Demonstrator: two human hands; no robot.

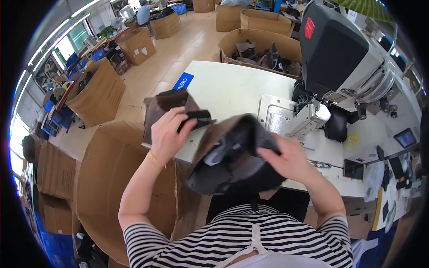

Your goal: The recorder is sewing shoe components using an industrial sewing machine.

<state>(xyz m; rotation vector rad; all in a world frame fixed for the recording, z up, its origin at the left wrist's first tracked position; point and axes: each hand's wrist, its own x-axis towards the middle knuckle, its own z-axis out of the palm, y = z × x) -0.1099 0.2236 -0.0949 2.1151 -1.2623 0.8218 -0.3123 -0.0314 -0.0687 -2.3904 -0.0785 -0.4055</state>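
Note:
My right hand [288, 156] grips the rim of a brown and black bag-like piece [232, 165], held tilted in front of my body at the table's near edge. Its dark inside faces up toward me, and motion blurs it a little. My left hand [169, 134] is closed on a black strip [199, 118], fingers bent around it. Under and behind that hand, a second brown piece [172, 100] rests on the left end of the white table [228, 87]. To the right of the bag-like piece stands the arm of an industrial sewing machine [308, 120].
A tall open cardboard box [125, 178] stands at my left, against the table. Behind the table, another box [259, 38] holds dark brown pieces. The machine's black head [335, 49] overhangs the right side. Small scissors-like snips [319, 164] lie near the right edge.

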